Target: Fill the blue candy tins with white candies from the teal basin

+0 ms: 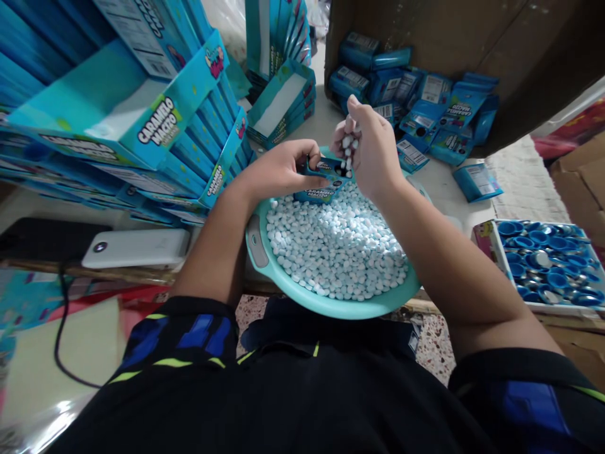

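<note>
A turquoise basin (326, 307) full of small pale blue and white candies (340, 252) stands at the table's front edge. Over its far left side, my left hand (286, 169) grips a blue candy bag (317, 194) printed "Caramelo Macizo", thumb across its front. The bag's dark mouth faces right. Beside that mouth, my right hand (371, 148) is curled around a handful of candies, several of them showing between the fingers and at the bag's opening. How many candies lie inside the bag is hidden.
Blue display boxes (155, 126) are stacked high at left, with more at the back. Filled blue bags (420, 107) lie in a cardboard box (472, 44). A white power bank (137, 247) is at left, a tray of blue-and-silver pieces (548, 261) at right.
</note>
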Motion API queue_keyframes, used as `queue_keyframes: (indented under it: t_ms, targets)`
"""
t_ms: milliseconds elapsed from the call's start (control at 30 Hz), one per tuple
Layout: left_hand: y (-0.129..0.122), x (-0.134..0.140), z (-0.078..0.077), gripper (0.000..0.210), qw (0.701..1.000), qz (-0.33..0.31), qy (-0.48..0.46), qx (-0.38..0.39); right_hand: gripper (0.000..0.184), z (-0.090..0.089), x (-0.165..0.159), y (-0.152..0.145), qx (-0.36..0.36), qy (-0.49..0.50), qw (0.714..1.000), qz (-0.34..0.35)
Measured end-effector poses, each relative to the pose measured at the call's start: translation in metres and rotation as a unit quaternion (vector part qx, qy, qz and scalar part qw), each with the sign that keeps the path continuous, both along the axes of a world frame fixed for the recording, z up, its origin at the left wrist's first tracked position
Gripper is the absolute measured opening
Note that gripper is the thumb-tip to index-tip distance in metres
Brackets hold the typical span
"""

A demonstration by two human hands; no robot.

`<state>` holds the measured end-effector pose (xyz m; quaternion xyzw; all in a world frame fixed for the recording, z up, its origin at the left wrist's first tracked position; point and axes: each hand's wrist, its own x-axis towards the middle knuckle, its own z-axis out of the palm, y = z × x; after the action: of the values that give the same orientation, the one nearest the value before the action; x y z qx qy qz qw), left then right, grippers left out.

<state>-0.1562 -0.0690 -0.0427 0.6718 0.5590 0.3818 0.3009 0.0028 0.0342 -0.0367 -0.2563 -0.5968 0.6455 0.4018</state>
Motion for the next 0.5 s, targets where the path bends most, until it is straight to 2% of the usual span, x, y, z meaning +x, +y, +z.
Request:
queue_keyframes:
  t_ms: [200, 333, 500]
  targets:
    - [0.0008, -0.0005, -0.0010, 0.044, 1.000, 0.001, 0.002, -0.009, 0.062, 0.0003, 0.0019, 0.0028, 0.006, -0.034, 0.999, 0.004]
    - [0.0012, -0.0002, -0.0002, 0.045, 1.000, -0.002, 0.012, 0.007, 0.058, 0.0045, 0.0038, -0.0019, -0.016, -0.024, 0.999, 0.017]
    - [0.0003, -0.0016, 0.0009, 0.046, 0.999, 0.012, 0.041, 0.006, 0.063, 0.0055, 0.0046, -0.0035, -0.004, -0.026, 0.999, 0.044]
